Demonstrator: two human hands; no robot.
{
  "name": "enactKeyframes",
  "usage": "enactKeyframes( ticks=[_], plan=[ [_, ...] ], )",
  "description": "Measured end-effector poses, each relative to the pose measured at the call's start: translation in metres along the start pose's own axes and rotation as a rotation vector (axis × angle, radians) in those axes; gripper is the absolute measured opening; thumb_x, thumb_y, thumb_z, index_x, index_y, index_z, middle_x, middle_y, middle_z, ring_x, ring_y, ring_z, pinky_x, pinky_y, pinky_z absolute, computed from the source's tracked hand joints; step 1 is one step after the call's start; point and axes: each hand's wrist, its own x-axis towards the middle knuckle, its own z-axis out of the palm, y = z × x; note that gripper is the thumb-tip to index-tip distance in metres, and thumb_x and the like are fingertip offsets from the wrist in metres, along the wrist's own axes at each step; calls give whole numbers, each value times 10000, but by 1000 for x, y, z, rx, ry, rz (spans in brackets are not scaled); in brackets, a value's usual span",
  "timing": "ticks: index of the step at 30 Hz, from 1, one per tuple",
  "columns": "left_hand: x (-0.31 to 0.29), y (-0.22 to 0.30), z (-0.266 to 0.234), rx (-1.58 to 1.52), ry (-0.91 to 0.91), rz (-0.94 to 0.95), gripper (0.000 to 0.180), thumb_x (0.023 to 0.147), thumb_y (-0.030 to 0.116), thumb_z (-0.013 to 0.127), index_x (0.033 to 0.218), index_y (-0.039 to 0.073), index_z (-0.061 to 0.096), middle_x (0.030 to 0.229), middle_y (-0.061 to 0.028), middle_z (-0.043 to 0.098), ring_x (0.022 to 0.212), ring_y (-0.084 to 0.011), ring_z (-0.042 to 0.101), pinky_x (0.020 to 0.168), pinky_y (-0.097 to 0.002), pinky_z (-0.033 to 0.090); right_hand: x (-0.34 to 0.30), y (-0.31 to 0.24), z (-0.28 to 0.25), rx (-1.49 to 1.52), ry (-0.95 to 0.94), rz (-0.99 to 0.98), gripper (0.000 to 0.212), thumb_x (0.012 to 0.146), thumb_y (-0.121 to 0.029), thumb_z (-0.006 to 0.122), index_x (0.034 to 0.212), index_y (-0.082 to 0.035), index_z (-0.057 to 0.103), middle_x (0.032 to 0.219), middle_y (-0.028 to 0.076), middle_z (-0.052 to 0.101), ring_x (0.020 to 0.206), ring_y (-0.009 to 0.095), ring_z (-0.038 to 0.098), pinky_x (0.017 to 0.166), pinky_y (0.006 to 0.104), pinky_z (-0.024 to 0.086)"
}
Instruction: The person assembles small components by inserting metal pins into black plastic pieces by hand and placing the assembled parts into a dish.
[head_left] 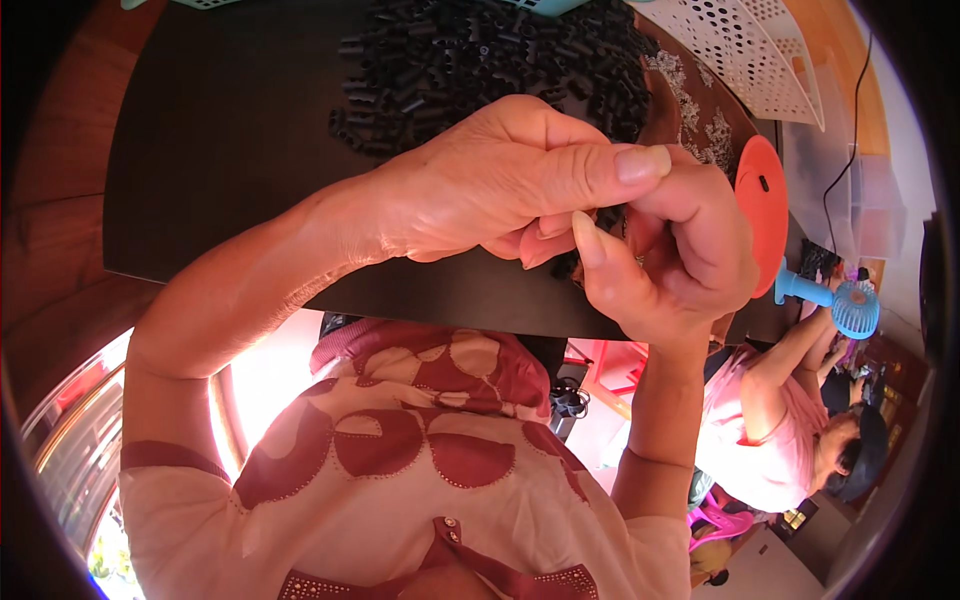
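Both hands meet above the dark table (pixel 230 130). My left hand (pixel 510 185) reaches in from the left, its thumb laid over the fingertips in a closed pinch. Touching it, my right hand (pixel 685 245) has its fingers curled and its thumb bent up toward the left fingers. Whatever lies between the fingers is hidden or too small to name; a tiny shiny spot shows inside the right palm. Just beyond my hands spreads a pile of short black ribbed tubes (pixel 440 85). Small silvery metal pieces (pixel 718 135) lie scattered right of the pile.
A red round plate (pixel 762 225) with one small black piece on it stands right of my right hand, beside a blue handheld fan (pixel 855 308). White perforated baskets (pixel 730 45) stand at the far right. Another person (pixel 775 420) in pink sits to the right.
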Motion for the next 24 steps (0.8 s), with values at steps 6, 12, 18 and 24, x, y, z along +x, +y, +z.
enactKeyframes(
  ticks=[6,12,18,24],
  plan=[
    [0,2,3,-3,-34,-62,474,978,416,572,657,67,565,499,12,446,414,-65,400,372,-229,240,-10,2,0,62,38,7,224,757,-35,758,896,-1,586,703,-21,510,554,43,323,492,209,218],
    [11,-8,-25,-48,56,258,518,1030,415,449,609,113,442,533,-20,471,420,-61,368,392,-224,266,-42,23,-55,-155,293,371,234,794,-146,776,926,-14,635,673,-19,525,593,32,460,518,201,349],
    [11,11,-21,-280,223,249,573,1057,423,342,608,92,474,523,-74,461,418,-124,337,411,-244,278,-83,79,-150,-499,253,698,298,900,-229,704,997,50,659,717,-10,554,665,60,474,589,211,377],
    [14,11,-22,-217,288,322,561,1051,418,367,613,85,477,523,-84,466,411,-138,344,403,-253,272,-93,88,-175,-537,95,758,184,939,-146,637,985,30,663,702,-30,536,670,29,450,562,203,345]
  ],
)
